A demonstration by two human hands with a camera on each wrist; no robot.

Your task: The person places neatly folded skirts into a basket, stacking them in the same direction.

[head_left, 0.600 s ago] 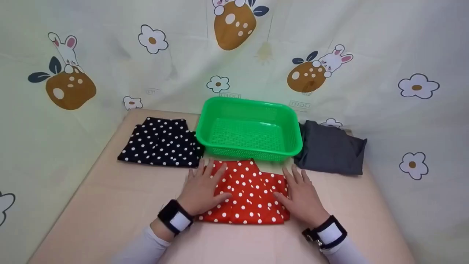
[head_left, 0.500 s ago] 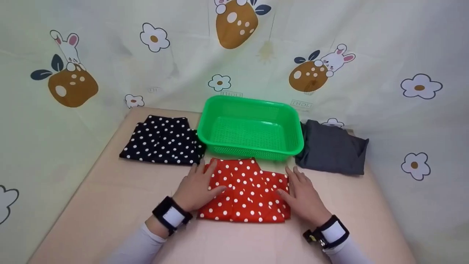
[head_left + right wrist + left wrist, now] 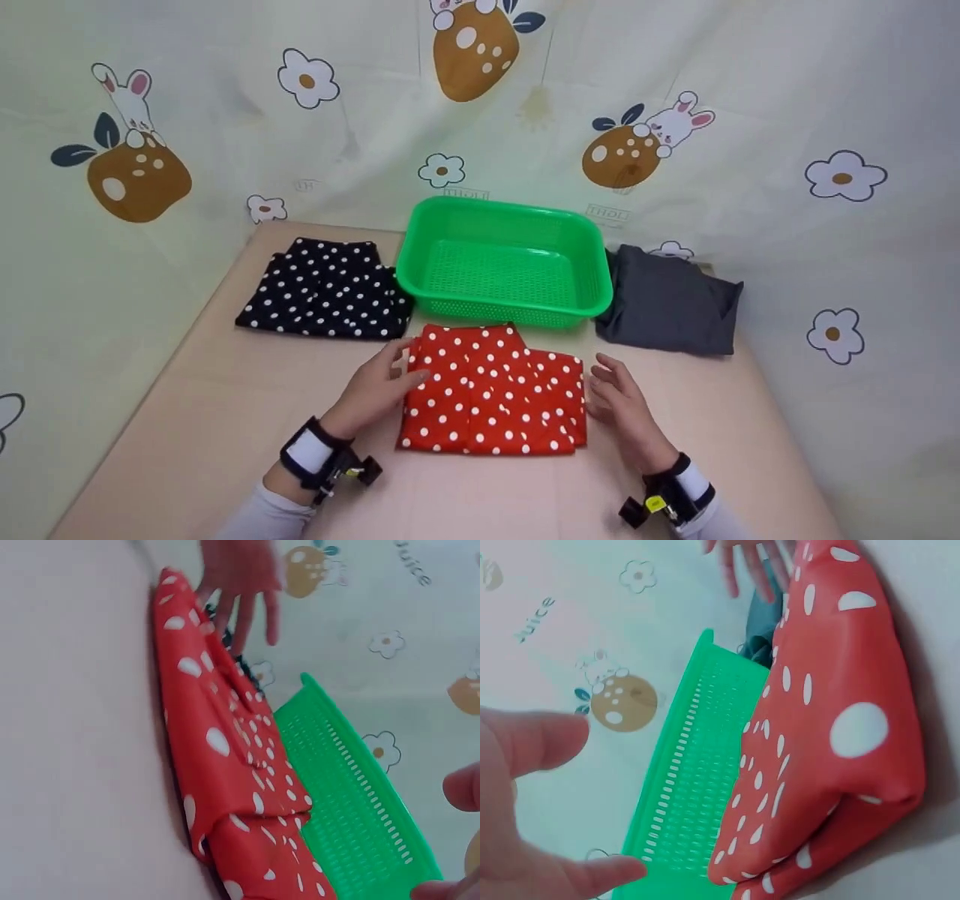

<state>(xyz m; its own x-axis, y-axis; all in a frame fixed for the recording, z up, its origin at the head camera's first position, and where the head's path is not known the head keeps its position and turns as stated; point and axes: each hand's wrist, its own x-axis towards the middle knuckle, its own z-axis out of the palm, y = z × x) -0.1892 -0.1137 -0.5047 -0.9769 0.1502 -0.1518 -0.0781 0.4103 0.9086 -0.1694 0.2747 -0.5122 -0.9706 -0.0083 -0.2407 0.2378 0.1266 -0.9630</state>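
Observation:
A folded red cloth with white dots [image 3: 491,397] lies flat on the table in the head view, between both hands. My left hand [image 3: 379,390] is at its left edge, fingers loosely bent, the thumb overlapping the border. In the left wrist view a gap shows between the left thumb and finger [image 3: 547,742], with nothing held. My right hand [image 3: 626,409] hovers beside the right edge, fingers loosely bent and holding nothing. Seen from the right wrist, the red cloth [image 3: 217,757] has stacked layers along its near side.
Behind the red cloth stands a green perforated basket [image 3: 506,307]. A folded black cloth with white dots [image 3: 322,292] lies left of it, a folded dark grey cloth [image 3: 671,304] to its right. A printed curtain [image 3: 360,135] hangs around the table [image 3: 202,420].
Both hands rested spread on the red cloth's sides. Now they have drawn outward to its left and right edges, wrists turned inward and fingers more bent. The cloth stays put.

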